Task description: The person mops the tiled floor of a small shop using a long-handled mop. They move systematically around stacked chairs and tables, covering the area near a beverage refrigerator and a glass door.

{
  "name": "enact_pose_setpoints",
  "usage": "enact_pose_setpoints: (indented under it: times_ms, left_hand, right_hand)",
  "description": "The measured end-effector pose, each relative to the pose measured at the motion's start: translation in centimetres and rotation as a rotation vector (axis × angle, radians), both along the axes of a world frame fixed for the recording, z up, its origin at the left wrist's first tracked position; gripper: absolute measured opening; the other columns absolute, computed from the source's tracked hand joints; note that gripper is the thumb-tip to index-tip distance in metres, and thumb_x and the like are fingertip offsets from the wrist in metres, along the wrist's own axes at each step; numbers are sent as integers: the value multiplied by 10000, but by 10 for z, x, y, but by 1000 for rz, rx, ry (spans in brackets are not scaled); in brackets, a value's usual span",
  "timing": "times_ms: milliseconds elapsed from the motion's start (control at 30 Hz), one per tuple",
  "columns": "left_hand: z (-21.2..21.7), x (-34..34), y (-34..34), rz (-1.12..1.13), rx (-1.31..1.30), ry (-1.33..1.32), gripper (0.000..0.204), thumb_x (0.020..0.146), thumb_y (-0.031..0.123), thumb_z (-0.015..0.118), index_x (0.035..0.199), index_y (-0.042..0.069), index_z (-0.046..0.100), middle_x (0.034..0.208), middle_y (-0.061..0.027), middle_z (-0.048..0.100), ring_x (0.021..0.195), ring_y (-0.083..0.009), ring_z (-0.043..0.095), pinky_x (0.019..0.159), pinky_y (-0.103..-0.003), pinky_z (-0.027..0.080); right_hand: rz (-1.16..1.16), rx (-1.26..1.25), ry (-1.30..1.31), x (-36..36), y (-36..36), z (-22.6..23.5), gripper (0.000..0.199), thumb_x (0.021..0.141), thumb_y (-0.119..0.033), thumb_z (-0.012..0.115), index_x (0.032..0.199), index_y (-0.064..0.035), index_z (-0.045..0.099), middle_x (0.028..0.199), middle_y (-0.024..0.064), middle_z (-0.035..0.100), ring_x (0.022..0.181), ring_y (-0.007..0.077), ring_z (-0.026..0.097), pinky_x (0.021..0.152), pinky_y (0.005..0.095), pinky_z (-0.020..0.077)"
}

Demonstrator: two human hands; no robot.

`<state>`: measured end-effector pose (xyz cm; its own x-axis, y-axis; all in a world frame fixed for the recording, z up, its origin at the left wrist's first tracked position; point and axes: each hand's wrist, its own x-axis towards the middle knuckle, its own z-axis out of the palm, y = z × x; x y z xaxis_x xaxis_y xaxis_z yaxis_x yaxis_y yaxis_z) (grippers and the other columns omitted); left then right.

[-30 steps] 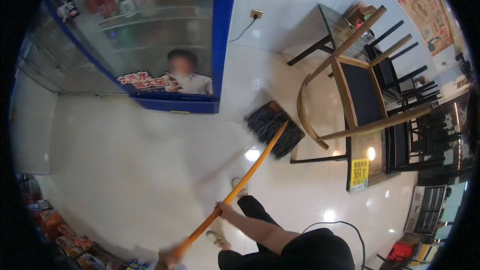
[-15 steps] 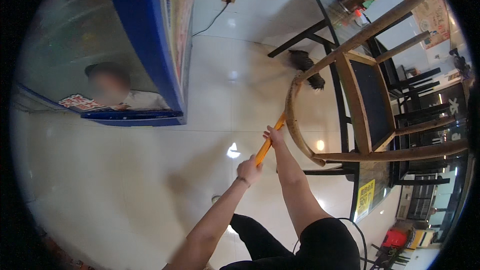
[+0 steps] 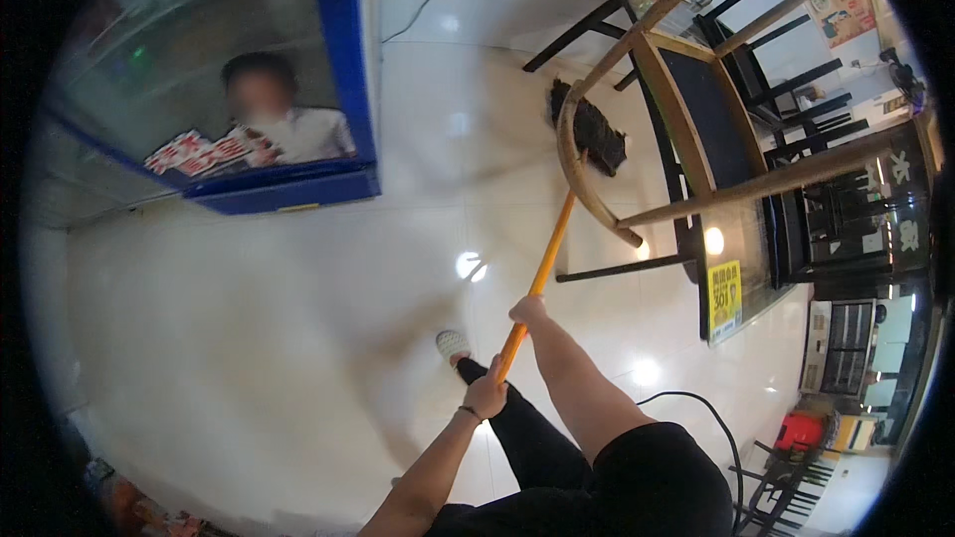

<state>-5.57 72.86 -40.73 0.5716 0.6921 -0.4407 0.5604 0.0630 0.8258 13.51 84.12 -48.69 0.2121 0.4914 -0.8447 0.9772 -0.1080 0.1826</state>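
Note:
Both my hands grip the orange handle of a mop (image 3: 553,249), which slants up and away from me. Lower on the picture, my left hand (image 3: 486,393) is closed round the handle's near end. Farther along it, my right hand (image 3: 528,311) is wrapped round the shaft. The dark, shaggy mop head (image 3: 597,134) lies on the tiled floor beside the table legs. An upturned wooden chair (image 3: 714,119) rests on the table, and its curved back hides a bit of the mop where handle and head meet.
A glass-topped table (image 3: 766,283) with black legs stands at the right, a yellow sign on its edge. At the left rises a blue-framed display fridge (image 3: 348,70), its glass showing a person. A plugged-in cord (image 3: 415,15) hangs along the wall. Shiny floor (image 3: 269,308) spreads between.
My hands have come nearer to me with the mop handle, and more of the shaft shows beyond my right hand. The view has shifted; a patterned shoe now shows near my left hand.

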Motion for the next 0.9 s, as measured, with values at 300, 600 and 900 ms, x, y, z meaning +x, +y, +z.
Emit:
enact_pose_setpoints:
  times_ms: [300,600,900]
  left_hand:
    - [110,-254,-206,154,17,320,539,772,243,476,1252,136,256,708,-173,574,670,-353,550,627,-445,438]
    - [272,-418,-509,306,-298,570,497,777,264,463,1234,171,293,852,-155,584,729,-361,556,633,-441,442]
    - [460,-462,-616,452,-245,766,538,723,235,569,1198,96,356,784,-127,587,618,-284,575,510,-392,458]
  right_hand:
    - [-796,123,413,-276,-199,116,248,668,-176,535,788,40,562,787,144,581,699,225,591,675,322,477]
    - [6,-61,598,-474,-513,188,371,701,-343,474,811,-2,570,820,151,565,832,297,526,751,394,391]
    - [-1649,-587,895,-568,-620,303,362,747,-127,550,1025,32,381,712,135,500,655,258,561,551,374,498]
